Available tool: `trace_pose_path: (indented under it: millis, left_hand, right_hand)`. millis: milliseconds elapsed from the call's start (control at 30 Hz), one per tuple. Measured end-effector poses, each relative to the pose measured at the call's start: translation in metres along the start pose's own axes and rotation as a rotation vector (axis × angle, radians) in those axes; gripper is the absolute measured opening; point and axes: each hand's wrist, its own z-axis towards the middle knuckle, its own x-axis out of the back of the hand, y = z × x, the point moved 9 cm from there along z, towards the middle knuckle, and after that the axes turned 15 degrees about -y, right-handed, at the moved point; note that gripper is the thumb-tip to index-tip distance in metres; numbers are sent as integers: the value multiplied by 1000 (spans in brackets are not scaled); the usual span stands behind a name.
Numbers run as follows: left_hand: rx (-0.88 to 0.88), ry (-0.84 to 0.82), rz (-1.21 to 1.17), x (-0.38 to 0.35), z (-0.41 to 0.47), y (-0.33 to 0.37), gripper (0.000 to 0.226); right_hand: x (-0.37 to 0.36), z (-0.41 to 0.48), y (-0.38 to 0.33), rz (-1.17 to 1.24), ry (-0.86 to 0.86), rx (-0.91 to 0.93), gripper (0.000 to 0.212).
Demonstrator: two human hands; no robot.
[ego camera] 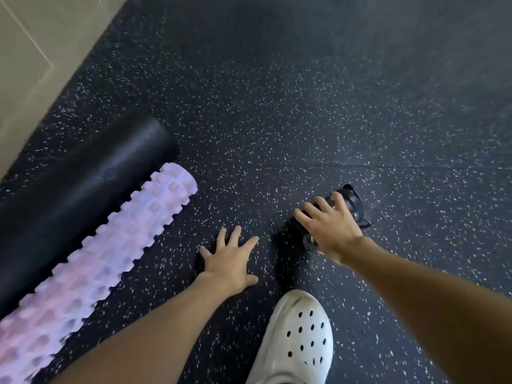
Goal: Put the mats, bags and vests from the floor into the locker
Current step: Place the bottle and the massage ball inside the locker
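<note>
The only thing being handled is a small black item (350, 199) lying on the floor (304, 106) ahead of the person. It has a round ringed end and some metal fittings, but it is too covered to tell whether it is a bag, a strap or something else. The right hand (329, 231) comes down on it from above with the fingers curled over its body, grasping it, probably to lift it.

The left hand (231, 261) lies just beside it to the left. Its palm is flat on the floor with the fingers spread, holding nothing. It looks like a brace for a low crouch while the other arm reaches.

A white clog (302, 336) is planted near both hands, which fits that stance.

Well apart to the left, a black roll (83, 195) and a knobbly lilac roller (110, 250) lie side by side, touching along their length and parallel to the wall (33, 51). The black roll could be a rolled mat or a foam roller; I cannot tell which.

No vest and no locker are in view, so stowing is not yet begun for anything seen here.
</note>
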Motion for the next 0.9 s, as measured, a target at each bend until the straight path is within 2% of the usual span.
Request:
trace_pose_path:
  millis: [67,200,333,433,500,600,667,733,800,833,900]
  left_hand:
    - [-58,70,-138,17,-5,-3,80]
    - [-238,308,-690,77,-42,-27,47]
    - [-332,434,-1066,130,-114,-72,24]
    - [-401,440,-1306,163,-178,-108,24]
    - [-435,451,-1393,183,-220,-135,23]
    - [-504,477,-1460,211,-283,-174,25]
    - [-534,515,-1503,225,-328,-202,29]
    - [-560,549,-1543,235,-372,-228,45]
    - [-600,549,-1536,238,-411,-254,67]
    - [-624,574,-1531,239,-431,-266,69]
    - [-655,643,-1535,240,-469,-293,59]
  right_hand:
    - [19,-2,-6,14,87,23,100]
    - [84,-12,-28,-44,309,138,97]
    - [181,-37,-51,-100,580,230,75]
    - [254,-62,-72,-141,738,299,67]
    - [300,-79,-94,-191,812,375,70]
    - [374,-111,-130,-250,987,467,58]
    - [418,-131,-160,-293,1076,551,54]
    - [457,-145,-188,-345,1138,631,45]
    - [492,-158,-216,-395,1190,700,44]
    - [508,-163,-230,-429,1210,728,43]
    - [539,-174,-257,-490,1223,761,58]
